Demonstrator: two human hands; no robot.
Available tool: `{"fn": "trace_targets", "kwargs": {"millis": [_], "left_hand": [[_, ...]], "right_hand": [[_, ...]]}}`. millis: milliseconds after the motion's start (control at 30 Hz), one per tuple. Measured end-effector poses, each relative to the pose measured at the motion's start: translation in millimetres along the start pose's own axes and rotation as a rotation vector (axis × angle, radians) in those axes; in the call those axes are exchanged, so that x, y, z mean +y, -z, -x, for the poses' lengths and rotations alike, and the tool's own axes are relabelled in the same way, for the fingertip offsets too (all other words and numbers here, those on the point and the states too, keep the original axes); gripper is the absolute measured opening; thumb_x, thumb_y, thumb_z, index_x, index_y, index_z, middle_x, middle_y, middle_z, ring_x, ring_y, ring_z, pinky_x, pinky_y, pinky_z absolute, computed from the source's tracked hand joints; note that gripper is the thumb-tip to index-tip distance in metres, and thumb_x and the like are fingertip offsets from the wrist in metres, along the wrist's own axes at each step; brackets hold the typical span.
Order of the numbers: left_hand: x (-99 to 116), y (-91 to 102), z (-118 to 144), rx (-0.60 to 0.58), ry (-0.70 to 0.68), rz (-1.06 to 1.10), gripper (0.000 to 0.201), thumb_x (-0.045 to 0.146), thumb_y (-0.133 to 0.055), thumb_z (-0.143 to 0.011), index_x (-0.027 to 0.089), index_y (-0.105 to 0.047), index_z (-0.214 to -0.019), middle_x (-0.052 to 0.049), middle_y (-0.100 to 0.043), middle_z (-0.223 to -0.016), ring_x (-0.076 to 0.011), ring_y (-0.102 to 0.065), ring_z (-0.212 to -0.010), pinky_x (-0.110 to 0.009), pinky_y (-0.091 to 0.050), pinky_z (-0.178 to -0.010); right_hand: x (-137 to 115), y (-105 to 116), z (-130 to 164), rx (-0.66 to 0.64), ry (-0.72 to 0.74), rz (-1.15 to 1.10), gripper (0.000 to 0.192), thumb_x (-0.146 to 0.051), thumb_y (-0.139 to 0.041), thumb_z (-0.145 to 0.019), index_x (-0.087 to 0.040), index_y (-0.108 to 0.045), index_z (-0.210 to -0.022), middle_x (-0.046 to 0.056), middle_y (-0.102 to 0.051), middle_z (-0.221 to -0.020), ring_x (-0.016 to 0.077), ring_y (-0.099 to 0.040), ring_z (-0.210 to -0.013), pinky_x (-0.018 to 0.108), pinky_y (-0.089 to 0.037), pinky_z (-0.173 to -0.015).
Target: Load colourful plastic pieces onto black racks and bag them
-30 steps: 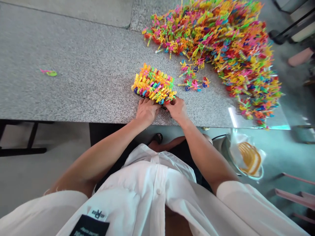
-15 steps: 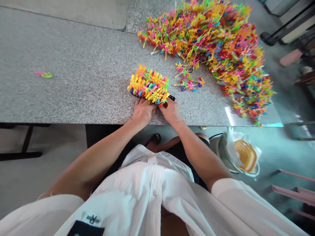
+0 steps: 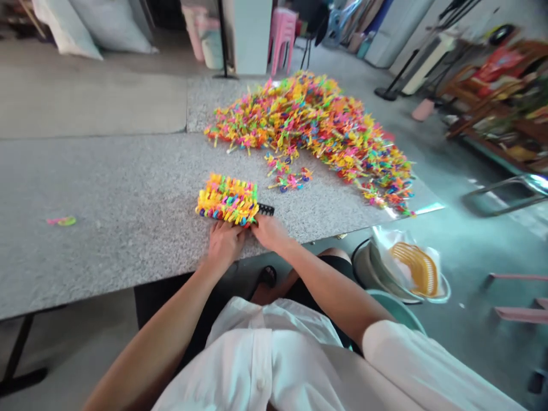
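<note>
1. Presently, a black rack (image 3: 266,209) packed with upright, bright plastic toy pieces (image 3: 228,200) is seen on the grey speckled table (image 3: 120,182), close to its near edge and straight ahead of the person.
2. The left hand (image 3: 223,242) is laid against the near side of the packed block, fingers bent toward the row of pieces; whether anything is pinched between the fingertips cannot be told, since they are hidden under the hand.
3. The right hand (image 3: 269,231) is set just beside it, at the near right corner of the rack, where a short stretch of black rack is left bare. Its fingers appear drawn together at the last filled row, but what is gripped, if anything, cannot be made out.
4. The step in hand is judged to be the seating or straightening of pieces in the near row, with the rack almost full.
5. A further piece would have to be taken from the small cluster of loose pieces (image 3: 287,178) beyond the rack, or from the large heap (image 3: 317,123) farther back, and then pressed upright into the bare end of the rack.
6. A single stray piece (image 3: 62,220) is seen well apart on the left, and a yellow basket (image 3: 417,267) in a bag by the table's right end.
</note>
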State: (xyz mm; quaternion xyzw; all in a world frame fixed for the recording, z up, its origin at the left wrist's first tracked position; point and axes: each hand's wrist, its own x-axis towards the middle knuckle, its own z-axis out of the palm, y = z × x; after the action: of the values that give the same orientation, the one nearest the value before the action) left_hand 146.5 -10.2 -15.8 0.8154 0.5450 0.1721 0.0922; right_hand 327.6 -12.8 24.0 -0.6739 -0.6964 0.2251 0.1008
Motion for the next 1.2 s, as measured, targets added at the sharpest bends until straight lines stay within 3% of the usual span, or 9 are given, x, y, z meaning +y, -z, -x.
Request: {"fn": "trace_targets", "kwargs": {"millis": [100,233,367,500,600,733,867,1033,1200], "left_hand": [[-19.2,3.6,2.8,0.021,0.001,-0.023,0.035,0.038,-0.055,-0.101,0.024,-0.087,-0.096,-0.015,-0.077,-0.114,-0.0329,-0.069,-0.113,-0.047,-0.052,-0.104],[-45.4,14.0,8.9,0.035,0.033,-0.006,0.038,0.042,-0.054,-0.101,0.026,-0.088,-0.100,-0.014,-0.077,-0.117,-0.0325,-0.069,-0.113,-0.046,-0.054,-0.104],[-67.7,25.8,14.9,0.040,0.046,0.052,0.037,0.044,-0.054,-0.096,0.030,-0.088,-0.098,-0.011,-0.078,-0.117,-0.0328,-0.068,-0.114,-0.048,-0.057,-0.105],[-86.2,37.6,19.4,0.028,0.061,0.119,0.035,0.047,-0.054,-0.092,0.033,-0.086,-0.097,-0.009,-0.079,-0.113,-0.0319,-0.068,-0.117,-0.048,-0.058,-0.108],[-96.6,45.5,22.9,0.024,0.121,0.183,0.032,0.048,-0.054,-0.090,0.032,-0.082,-0.093,-0.004,-0.080,-0.115,-0.0312,-0.069,-0.119,-0.048,-0.057,-0.112],[-111.5,53.2,22.9,0.108,0.213,0.251,0.024,0.046,-0.054,-0.089,0.035,-0.074,-0.093,0.009,-0.080,-0.116,-0.0279,-0.071,-0.119,-0.051,-0.053,-0.118],[-131.4,61.4,6.6,0.192,0.347,0.245,0.031,0.039,-0.050,-0.089,0.027,-0.075,-0.103,-0.002,-0.080,-0.118,-0.0298,-0.073,-0.115,-0.052,-0.056,-0.113],[-152.6,69.2,-33.7,0.210,0.518,0.306,0.051,0.028,-0.054,-0.089,0.016,-0.068,-0.136,-0.013,-0.075,-0.138,-0.0293,-0.073,-0.118,-0.050,-0.057,-0.111],[-162.4,64.0,-66.4,0.091,0.438,0.403,0.064,0.023,-0.057,-0.083,0.017,-0.062,-0.147,-0.010,-0.076,-0.139,-0.0256,-0.073,-0.122,-0.044,-0.055,-0.114]], "right_hand": [[24.4,26.5,-19.7,0.026,-0.055,-0.002,0.033,-0.024,-0.051,-0.105,-0.020,-0.079,-0.124,0.013,-0.081,-0.121,0.0282,-0.075,-0.116,0.032,-0.054,-0.097],[60.0,57.7,-57.8,0.198,-0.271,0.077,0.053,-0.020,-0.044,-0.109,-0.020,-0.058,-0.159,0.018,-0.074,-0.137,0.0296,-0.072,-0.121,0.038,-0.053,-0.103],[71.8,64.5,-69.7,0.080,-0.183,0.203,0.062,-0.016,-0.045,-0.106,-0.034,-0.052,-0.166,0.014,-0.062,-0.153,0.0310,-0.069,-0.124,0.040,-0.053,-0.102],[72.3,59.9,-49.4,-0.043,0.112,0.271,0.055,-0.018,-0.047,-0.107,-0.039,-0.065,-0.154,0.010,-0.062,-0.150,0.0281,-0.068,-0.124,0.035,-0.052,-0.101],[73.5,55.8,-30.4,0.026,0.191,0.237,0.042,-0.016,-0.051,-0.107,-0.031,-0.076,-0.138,0.010,-0.057,-0.155,0.0257,-0.066,-0.127,0.032,-0.050,-0.104],[67.9,47.3,-13.5,0.216,-0.026,0.193,0.030,-0.029,-0.052,-0.112,-0.019,-0.077,-0.124,0.016,-0.069,-0.131,0.0284,-0.071,-0.114,0.035,-0.052,-0.095],[54.8,38.0,-9.3,0.148,-0.204,0.188,0.038,-0.048,-0.056,-0.109,-0.018,-0.077,-0.119,0.018,-0.075,-0.122,0.0330,-0.075,-0.107,0.038,-0.055,-0.088],[48.0,32.3,-17.1,0.080,-0.240,0.169,0.030,-0.040,-0.063,-0.104,-0.017,-0.079,-0.116,0.020,-0.080,-0.119,0.0348,-0.076,-0.113,0.037,-0.057,-0.089],[48.4,23.2,-23.5,0.096,-0.336,-0.163,0.013,-0.032,-0.071,-0.095,-0.019,-0.075,-0.095,0.011,-0.080,-0.091,0.0265,-0.077,-0.094,0.029,-0.056,-0.076]]}}
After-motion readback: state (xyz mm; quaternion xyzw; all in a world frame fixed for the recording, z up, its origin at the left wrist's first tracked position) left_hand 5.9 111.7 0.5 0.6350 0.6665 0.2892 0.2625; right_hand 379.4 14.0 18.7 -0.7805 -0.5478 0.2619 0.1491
